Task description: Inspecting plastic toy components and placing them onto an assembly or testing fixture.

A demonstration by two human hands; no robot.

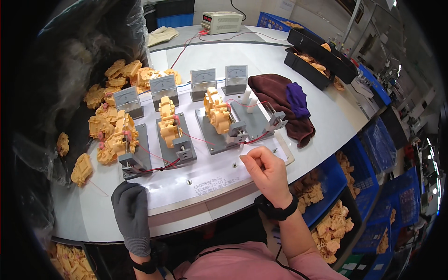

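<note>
My left hand (132, 215), in a grey glove, rests flat on the front of the white test board (210, 184), fingers together, holding nothing. My bare right hand (266, 172) is curled into a loose fist over the board's right front, just in front of the third grey clamp fixture (235, 133); I cannot see anything in it. Yellow plastic gear units sit in three fixtures: one at the left (122, 135), one in the middle (169, 123), one at the right (217, 112). A fourth fixture (275, 119) stands without a unit. Thin red wires run between the fixtures.
Several grey panel meters (203, 81) line the back of the board. A pile of yellow units (109, 91) lies on black plastic at left. A dark cloth (284, 105) lies at right, black trays (317, 58) behind it, blue bins (326, 205) below the table edge, a power supply (221, 21) at the back.
</note>
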